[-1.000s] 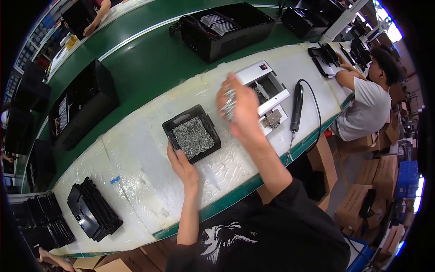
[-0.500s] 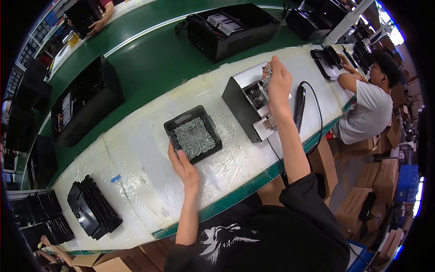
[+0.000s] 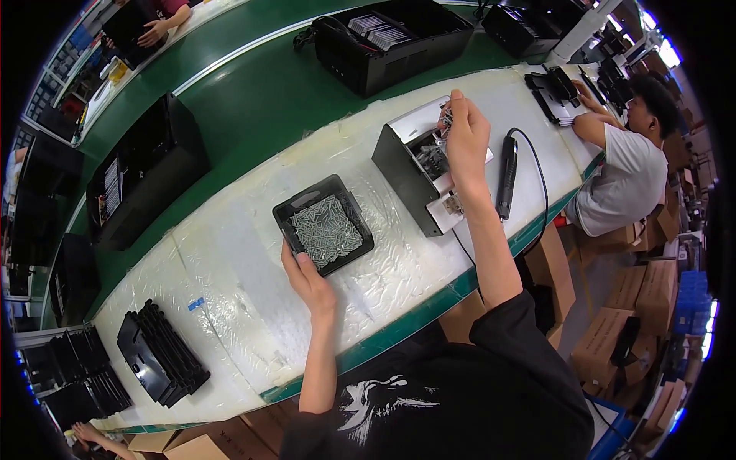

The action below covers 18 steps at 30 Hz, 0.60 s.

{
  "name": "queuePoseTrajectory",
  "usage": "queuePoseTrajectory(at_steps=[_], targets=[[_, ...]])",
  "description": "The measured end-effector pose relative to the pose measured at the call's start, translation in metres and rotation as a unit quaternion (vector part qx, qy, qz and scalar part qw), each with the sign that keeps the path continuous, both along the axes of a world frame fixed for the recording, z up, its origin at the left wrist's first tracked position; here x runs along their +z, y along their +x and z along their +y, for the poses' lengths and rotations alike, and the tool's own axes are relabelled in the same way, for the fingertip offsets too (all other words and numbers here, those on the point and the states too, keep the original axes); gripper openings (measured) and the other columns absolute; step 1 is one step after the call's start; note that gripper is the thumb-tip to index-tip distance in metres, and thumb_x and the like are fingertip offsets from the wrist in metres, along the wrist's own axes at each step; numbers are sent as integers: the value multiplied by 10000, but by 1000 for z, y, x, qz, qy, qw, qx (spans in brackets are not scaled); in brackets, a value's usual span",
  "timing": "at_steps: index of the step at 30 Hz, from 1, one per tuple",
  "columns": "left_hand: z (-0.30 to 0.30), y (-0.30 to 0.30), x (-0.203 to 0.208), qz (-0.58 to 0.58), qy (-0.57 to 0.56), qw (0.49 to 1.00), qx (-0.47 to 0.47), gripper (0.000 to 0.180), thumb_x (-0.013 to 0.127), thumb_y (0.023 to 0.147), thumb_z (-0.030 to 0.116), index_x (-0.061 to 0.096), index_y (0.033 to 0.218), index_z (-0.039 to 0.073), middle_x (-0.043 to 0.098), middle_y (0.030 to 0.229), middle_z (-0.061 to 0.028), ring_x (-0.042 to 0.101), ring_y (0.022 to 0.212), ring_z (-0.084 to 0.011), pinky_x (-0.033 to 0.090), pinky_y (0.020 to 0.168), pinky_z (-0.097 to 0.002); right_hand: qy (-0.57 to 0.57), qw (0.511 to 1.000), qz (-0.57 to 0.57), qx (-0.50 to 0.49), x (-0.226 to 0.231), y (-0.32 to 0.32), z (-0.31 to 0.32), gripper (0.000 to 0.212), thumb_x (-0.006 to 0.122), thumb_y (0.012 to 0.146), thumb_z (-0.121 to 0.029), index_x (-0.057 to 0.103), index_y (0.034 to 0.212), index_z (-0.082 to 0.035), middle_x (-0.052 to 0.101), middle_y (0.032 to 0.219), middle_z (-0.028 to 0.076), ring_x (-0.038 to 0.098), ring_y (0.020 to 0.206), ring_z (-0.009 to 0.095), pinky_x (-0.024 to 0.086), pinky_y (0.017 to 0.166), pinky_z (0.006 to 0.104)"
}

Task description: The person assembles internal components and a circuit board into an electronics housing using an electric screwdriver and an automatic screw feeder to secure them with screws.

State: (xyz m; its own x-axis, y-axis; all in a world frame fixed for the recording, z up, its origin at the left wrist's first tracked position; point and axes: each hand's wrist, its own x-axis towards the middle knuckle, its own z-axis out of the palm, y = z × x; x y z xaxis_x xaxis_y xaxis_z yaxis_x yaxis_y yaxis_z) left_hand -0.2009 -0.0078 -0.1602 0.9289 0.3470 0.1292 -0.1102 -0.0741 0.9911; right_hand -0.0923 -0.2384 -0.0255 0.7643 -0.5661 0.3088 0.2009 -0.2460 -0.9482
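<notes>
My left hand (image 3: 310, 285) grips the near left edge of a black plastic tray (image 3: 349, 204), fingers at its side and thumb by the rim. Loose silver screws (image 3: 326, 231) cover the tray's bottom. To the right stands a box-shaped screw feeder (image 3: 405, 182) with a dark side panel and an open top, small metal parts showing inside. Over that opening, my right hand (image 3: 469, 146) is closed around a bunch of screws (image 3: 445, 116), which poke out on its left side. The hand hides part of the feeder.
A black electric screwdriver (image 3: 507, 178) with a cord lies right of the feeder. Stacked black plastic parts (image 3: 159, 354) sit at the left. Black cases (image 3: 391, 46) stand on the green conveyor (image 3: 253, 123) beyond. A co-worker (image 3: 625, 165) sits at the right.
My right hand has turned slightly over the feeder, and fewer screws show beside its fingers. At the far upper left, another person's hand and dark panel have shifted.
</notes>
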Motion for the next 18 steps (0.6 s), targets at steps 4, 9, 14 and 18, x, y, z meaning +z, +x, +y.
queuePoseTrajectory(at_steps=[4,9,14,18], targets=[[0,-1,-1,0,-6,1000,-2,473,371,991,260,368,1341,-59,455,1315,-177,434,1206,-250,297,1034,-338,21,999,10,22,-3,-2,-4,392,496,955,-274,503,673,-2,455,607,12,424,561,79,417,557,252],[1,0,-3,-2,-1,1000,1,471,374,991,264,378,1335,-58,458,1312,-174,435,1204,-250,297,1034,-339,39,999,7,23,-3,-2,-2,374,507,945,-258,508,672,-2,474,609,17,463,559,86,409,543,248],[1,0,-2,-3,1,1000,1,470,374,992,265,383,1333,-57,459,1311,-173,435,1204,-250,298,1033,-339,58,998,-1,38,-4,-1,-3,367,512,942,-263,515,684,-3,499,613,22,483,561,93,397,531,242],[1,0,-1,-2,-4,1000,0,473,373,991,269,380,1334,-58,460,1309,-173,437,1200,-251,299,1031,-339,73,996,31,48,4,-7,1,343,515,937,-256,526,699,-9,531,633,32,499,570,95,394,532,233]])
